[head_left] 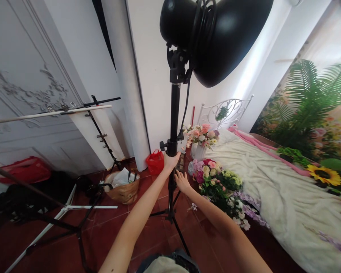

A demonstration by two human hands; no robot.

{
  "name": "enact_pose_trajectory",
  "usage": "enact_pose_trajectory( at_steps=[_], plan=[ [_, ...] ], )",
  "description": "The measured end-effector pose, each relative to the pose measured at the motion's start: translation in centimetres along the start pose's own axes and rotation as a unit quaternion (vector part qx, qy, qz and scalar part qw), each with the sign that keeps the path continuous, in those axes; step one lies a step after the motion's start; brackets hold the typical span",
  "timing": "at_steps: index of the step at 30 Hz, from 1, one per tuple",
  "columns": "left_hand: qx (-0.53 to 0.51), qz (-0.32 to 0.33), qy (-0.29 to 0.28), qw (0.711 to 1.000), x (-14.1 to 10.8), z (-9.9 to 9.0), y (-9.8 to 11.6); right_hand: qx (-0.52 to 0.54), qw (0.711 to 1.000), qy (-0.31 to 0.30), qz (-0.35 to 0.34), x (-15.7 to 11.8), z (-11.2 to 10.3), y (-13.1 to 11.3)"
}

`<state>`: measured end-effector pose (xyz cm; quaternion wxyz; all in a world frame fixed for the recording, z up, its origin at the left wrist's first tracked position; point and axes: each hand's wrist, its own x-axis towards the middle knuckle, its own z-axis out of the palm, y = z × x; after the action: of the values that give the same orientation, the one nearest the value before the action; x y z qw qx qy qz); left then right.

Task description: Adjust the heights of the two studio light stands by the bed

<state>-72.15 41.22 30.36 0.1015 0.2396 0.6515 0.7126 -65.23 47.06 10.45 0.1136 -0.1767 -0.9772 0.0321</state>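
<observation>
We stand over a black light stand (pixel 175 110) on the red tiled floor (pixel 159 237), just off the near-left edge of the bed (pixel 247 159). Its long axis runs almost upright, from spread tripod legs (pixel 180 233) at the bottom to a big black lamp (pixel 230 34) on top. The lamp lies across that axis: its narrow, rounded end points left, and its wide end flares right, toward the bed's side. Our left hand (pixel 171 163) is wrapped around the column just below a side knob (pixel 163 145). Our right hand (pixel 182 182) is lower, fingers half-bent against the column; we cannot tell whether it grips. Flowers (pixel 211 170) crowd the bed's left edge, while a red bag (pixel 155 163) and a basket (pixel 124 192) sit left of the column.
</observation>
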Motion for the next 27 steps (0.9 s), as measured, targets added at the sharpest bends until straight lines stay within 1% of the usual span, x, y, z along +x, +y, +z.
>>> enact_pose_trajectory(
  at_steps=[2, 3, 5, 7, 9, 12, 17, 19, 20, 22, 24, 25, 27],
  plan=[
    [0.002, 0.009, 0.001, 1.0, 0.0, 0.0, 0.1, 0.003, 0.998, 0.059, 0.003, -0.5, 1.0, -0.2],
    [0.006, 0.015, 0.002, 1.0, 0.0, -0.1, 0.1, 0.008, 0.997, 0.076, 0.007, -0.7, 1.5, -0.3],
    [0.015, 0.022, 0.001, 1.0, 0.0, -0.1, 0.0, 0.026, 0.996, 0.083, 0.024, -1.0, 2.1, -0.5],
    [0.019, 0.025, 0.001, 1.0, 0.0, -0.1, -0.2, 0.049, 0.996, 0.066, 0.042, -1.2, 2.3, -0.8],
    [0.019, 0.024, 0.004, 1.0, 0.0, -0.1, -0.3, 0.067, 0.996, 0.043, 0.044, -1.3, 2.0, -0.9],
    [0.022, 0.027, 0.008, 0.999, 0.1, -0.1, -0.3, 0.085, 0.996, -0.001, 0.018, -1.4, 0.8, -0.5],
    [0.044, 0.044, -0.006, 0.998, 0.2, -0.2, -0.3, 0.138, 0.986, -0.086, -0.032, -1.0, -1.8, 1.3],
    [0.044, 0.045, -0.006, 0.998, 0.2, -0.2, -0.2, 0.142, 0.984, -0.098, -0.048, -1.1, -2.3, 1.8],
    [0.04, 0.044, -0.004, 0.998, 0.2, -0.2, -0.2, 0.141, 0.985, -0.09, -0.053, -1.3, -2.3, 1.9],
    [0.031, 0.039, -0.002, 0.999, 0.1, -0.2, -0.1, 0.141, 0.987, -0.052, -0.055, -1.8, -2.2, 1.8],
    [0.02, 0.036, -0.002, 0.999, 0.1, -0.1, 0.0, 0.151, 0.988, -0.017, -0.042, -2.2, -2.0, 1.6],
    [0.016, 0.036, -0.002, 0.999, 0.1, -0.1, 0.0, 0.161, 0.986, -0.01, -0.036, -2.4, -2.0, 1.6],
    [0.016, 0.035, -0.001, 0.999, 0.1, -0.1, 0.0, 0.201, 0.979, -0.013, -0.036, -2.3, -2.4, 1.7]
  ],
)
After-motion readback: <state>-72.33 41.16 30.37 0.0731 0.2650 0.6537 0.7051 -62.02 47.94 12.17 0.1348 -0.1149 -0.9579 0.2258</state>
